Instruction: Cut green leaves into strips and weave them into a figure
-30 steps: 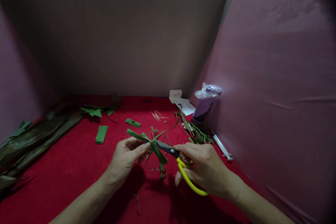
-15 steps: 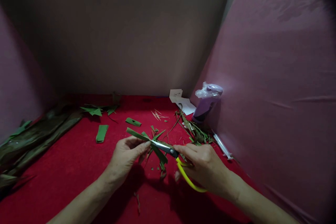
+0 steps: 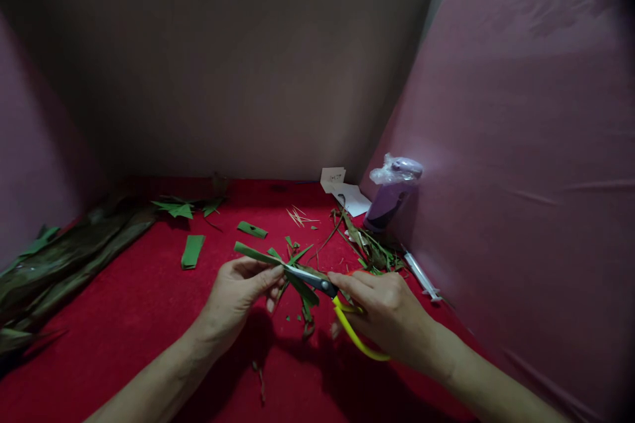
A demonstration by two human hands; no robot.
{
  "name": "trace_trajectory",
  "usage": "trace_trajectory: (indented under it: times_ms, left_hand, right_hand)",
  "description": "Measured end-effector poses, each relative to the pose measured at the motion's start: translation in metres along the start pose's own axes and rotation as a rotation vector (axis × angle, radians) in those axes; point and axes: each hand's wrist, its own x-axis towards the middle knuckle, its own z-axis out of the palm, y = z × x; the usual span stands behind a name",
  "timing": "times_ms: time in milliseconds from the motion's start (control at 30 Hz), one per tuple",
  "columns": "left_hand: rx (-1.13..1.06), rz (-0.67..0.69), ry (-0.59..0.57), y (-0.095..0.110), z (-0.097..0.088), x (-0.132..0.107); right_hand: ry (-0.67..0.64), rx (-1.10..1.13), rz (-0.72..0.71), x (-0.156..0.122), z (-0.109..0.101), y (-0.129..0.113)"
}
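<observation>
My left hand [image 3: 243, 287] pinches a green leaf strip [image 3: 255, 252] between thumb and fingers. In my right hand [image 3: 389, 307] is a pair of scissors [image 3: 357, 337] with yellow handles and a dark pivot area. The blades reach left to the leaf by my left thumb; whether they are fully closed I cannot tell. A longer green piece [image 3: 303, 289] slants down to the right beneath the blades, and small green scraps lie under it on the red cloth [image 3: 133, 317].
Cut leaf pieces [image 3: 192, 252] and thin wooden sticks [image 3: 299, 216] lie beyond my hands. At right are leaf scraps [image 3: 374, 248], a syringe [image 3: 421, 277], white paper [image 3: 351, 199] and a purple bottle [image 3: 389, 201] in plastic wrap. Large brownish leaves [image 3: 74, 264] stretch along the left.
Almost nothing differs. My left hand and the leaf strip have shifted slightly left; the scissors stay nearly in place at the leaf.
</observation>
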Motion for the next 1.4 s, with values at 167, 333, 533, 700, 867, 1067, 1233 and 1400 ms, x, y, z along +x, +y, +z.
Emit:
trace_trajectory:
  times_ms: [167, 333, 533, 700, 867, 1067, 1233, 1400]
  left_hand:
    - [0.013, 0.010, 0.017, -0.0001, 0.0005, 0.0001]
    - [0.004, 0.006, 0.010, -0.0014, -0.0003, -0.0010]
    - [0.028, 0.024, -0.001, -0.0008, -0.0003, 0.0001]
    - [0.058, 0.037, -0.026, -0.0009, -0.0011, 0.0002]
    - [0.054, 0.045, -0.040, -0.0019, -0.0019, 0.0001]
    - [0.037, 0.017, -0.039, -0.0030, -0.0016, 0.0009]
    - [0.041, 0.013, -0.030, -0.0010, -0.0005, -0.0001]
    - [0.068, 0.017, -0.037, 0.0002, -0.0003, -0.0009]
  right_hand:
    - [0.008, 0.038, -0.004, 0.0012, -0.0018, 0.0012]
    - [-0.016, 0.053, 0.008, -0.0002, -0.0009, 0.0025]
    - [-0.017, 0.106, 0.011, 0.0009, -0.0011, 0.0032]
    - [-0.053, 0.077, 0.019, 0.0012, -0.0030, 0.0041]
    - [-0.065, 0.083, 0.020, 0.0005, -0.0031, 0.0043]
    - [-0.063, 0.091, 0.017, 0.0008, -0.0030, 0.0034]
    - [-0.060, 0.103, 0.026, 0.0026, -0.0049, 0.0021]
    - [-0.063, 0.114, 0.032, 0.0027, -0.0039, 0.0024]
